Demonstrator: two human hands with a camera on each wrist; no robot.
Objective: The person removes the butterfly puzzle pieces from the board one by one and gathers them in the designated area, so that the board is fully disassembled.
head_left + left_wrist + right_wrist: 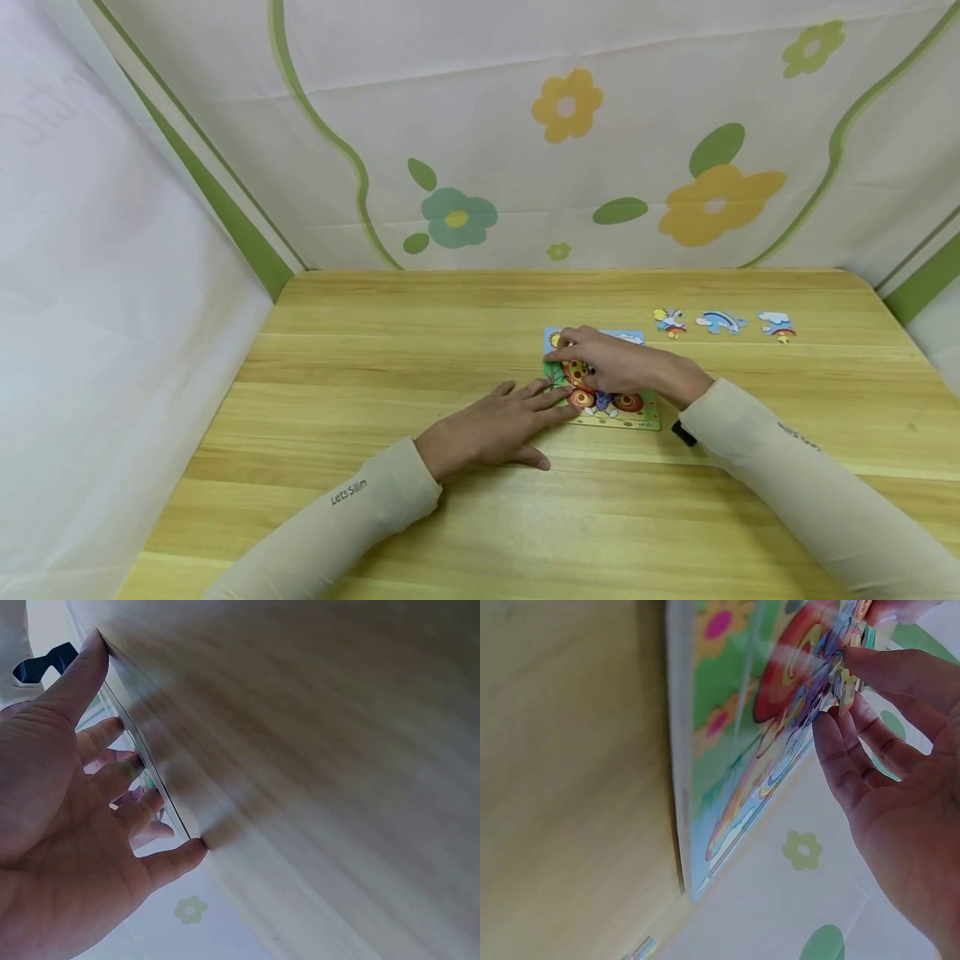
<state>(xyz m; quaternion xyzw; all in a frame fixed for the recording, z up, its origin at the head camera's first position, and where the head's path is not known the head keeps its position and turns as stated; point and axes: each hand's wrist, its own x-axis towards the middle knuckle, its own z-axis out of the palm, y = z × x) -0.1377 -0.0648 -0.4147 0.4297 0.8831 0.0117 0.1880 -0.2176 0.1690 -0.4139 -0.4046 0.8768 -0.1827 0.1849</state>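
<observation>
Left hand: the left hand (491,427) lies flat on the wooden surface (390,367), fingers (542,392) straight and a little spread, grasping nothing; the fingertips touch the left edge of the puzzle board (643,419).
Left hand, wrist view: the left hand (56,847) shows thumb and fingertips (96,646) pressed against the surface (322,772) and the thin edge of the board.
Right hand: the right hand (622,365) rests over the middle of the board, fingers curled down on a puzzle piece (576,369) at the board's left part.
Right hand, wrist view: the fingers (855,750) of the right hand (900,787) pinch a small puzzle piece (845,684) held edge-on against the colourful face of the puzzle board (735,765).
Puzzle board: it lies flat on the surface right of centre, partly hidden by the right hand.
Loose pieces: three more pieces (720,322) lie in a row on the surface, beyond the board and to its right, well apart from both hands.
Sleeves: both forearms wear pale beige sleeves (810,492).
</observation>
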